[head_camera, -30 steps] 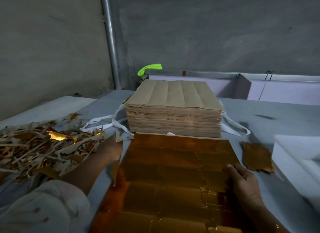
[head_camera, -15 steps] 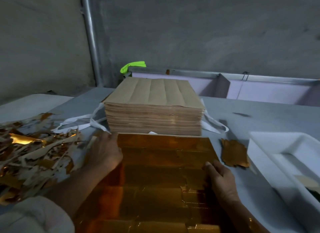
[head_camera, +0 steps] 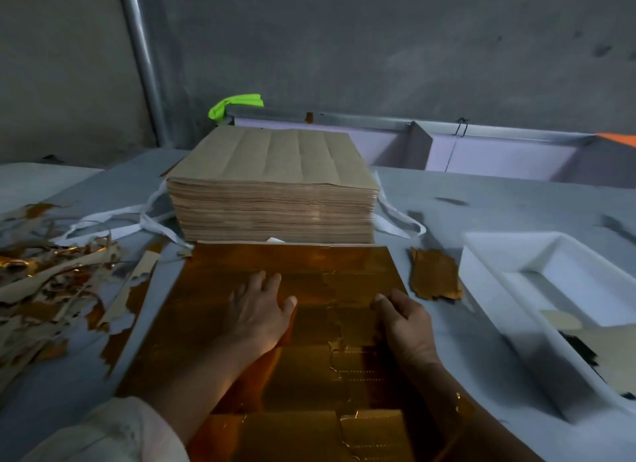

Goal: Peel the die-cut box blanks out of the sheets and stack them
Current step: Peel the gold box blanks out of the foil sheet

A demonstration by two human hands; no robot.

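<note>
Left hand slid onto gold sheet (right hand grips its edge).

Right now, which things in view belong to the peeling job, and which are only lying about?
Job: gold sheet, left hand pressing it, right hand gripping its edge, brown sheet stack, small pile of gold blanks, scrap strips.
Lying about: white tray, green cloth, white straps.

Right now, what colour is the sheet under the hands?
The sheet is shiny orange-gold; the head view shows it.
</note>
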